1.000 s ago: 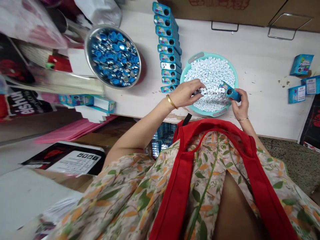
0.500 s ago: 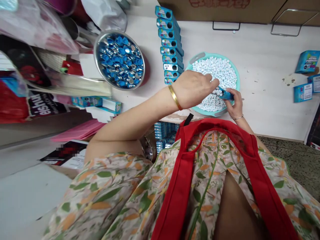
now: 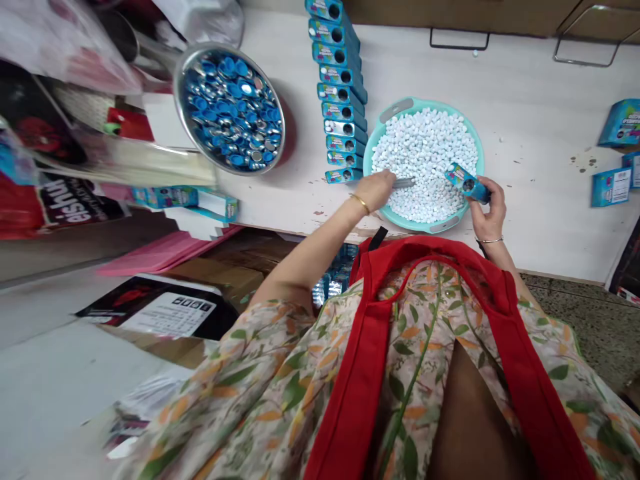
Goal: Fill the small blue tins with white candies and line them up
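Observation:
My left hand (image 3: 377, 191), with a gold bangle at its wrist, is closed on a small grey scoop-like tool (image 3: 404, 182), whose far end lies among the white pellets. These small white pellets (image 3: 425, 143) fill a round turquoise basin (image 3: 369, 160) with grey handles. Over the basin's right side, my right hand (image 3: 491, 203) grips a small blue printed box (image 3: 463, 179) by its near end. A dark round hole shows in the box's face. Left of the basin stands a column of similar blue boxes (image 3: 341, 110), most with a dark round hole.
A steel bowl (image 3: 180, 100) of blue-and-silver caps stands farther left. More blue boxes (image 3: 611, 187) sit at the right edge. A brown carton (image 3: 450, 13) borders the back, near wire handles (image 3: 460, 47). Pink sheets (image 3: 165, 252) and bags (image 3: 200, 23) crowd the left.
My left hand has drawn back from the blue box, down and left to the basin's left side, with the tool. My right hand has shifted slightly right and down with the box.

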A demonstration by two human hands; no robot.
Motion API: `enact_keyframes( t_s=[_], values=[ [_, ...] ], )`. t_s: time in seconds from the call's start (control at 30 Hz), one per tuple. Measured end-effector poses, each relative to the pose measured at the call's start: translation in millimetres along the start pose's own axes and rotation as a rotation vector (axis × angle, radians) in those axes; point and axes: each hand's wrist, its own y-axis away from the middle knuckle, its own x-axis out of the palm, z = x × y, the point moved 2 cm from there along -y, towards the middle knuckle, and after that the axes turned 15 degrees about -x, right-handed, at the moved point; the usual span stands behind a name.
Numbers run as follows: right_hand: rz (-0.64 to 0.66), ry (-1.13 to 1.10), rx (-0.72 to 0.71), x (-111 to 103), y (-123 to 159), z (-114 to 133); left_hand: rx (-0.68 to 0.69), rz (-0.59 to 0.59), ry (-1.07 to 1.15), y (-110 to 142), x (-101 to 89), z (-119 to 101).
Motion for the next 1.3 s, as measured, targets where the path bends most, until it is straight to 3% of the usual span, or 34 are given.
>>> enact_keyframes(
  t_s=[0.1, 0.2, 0.27, 0.37, 0.5, 0.63, 0.8, 1.0, 1.13, 1.3],
  values=[
    [-0.029, 0.030, 0.032, -7.7, 1.1, -2.8, 0.025, 0.026, 0.161, -25.6, 42.0, -41.6],
    [-0.060, 0.050, 0.066, -11.4, 3.3, -5.7, 0.079, 0.000, 0.299, -40.4, 58.4, -69.4],
    [-0.088, 0.059, 0.068, -12.6, 5.5, -7.5, 0.124, -0.017, 0.376, -44.1, 61.5, -67.2],
    [-0.100, 0.077, 0.070, -13.8, 8.9, -9.9, 0.202, -0.043, 0.438, -38.9, 56.6, -42.1],
    [-0.069, 0.094, 0.069, -14.5, 9.4, -9.0, 0.345, -0.106, 0.455, -13.7, 26.2, -8.0],
    [0.004, 0.137, 0.003, -7.9, 3.6, -0.8, 0.474, -0.200, 0.393, 19.7, -24.6, 0.3],
    [0.085, 0.139, -0.097, 12.0, -5.3, 8.6, 0.523, -0.210, 0.171, 50.5, -81.7, -18.6],
    [0.123, 0.090, -0.156, 27.4, -8.7, 10.2, 0.445, -0.181, -0.095, 73.6, -131.0, -47.2],
    [0.144, 0.056, -0.152, 32.2, -5.6, 6.8, 0.442, -0.186, -0.215, 87.9, -151.6, -61.9],
    [0.128, 0.019, -0.128, 36.7, -3.7, 4.5, 0.454, -0.175, -0.245, 100.3, -157.2, -77.4]
  ],
)
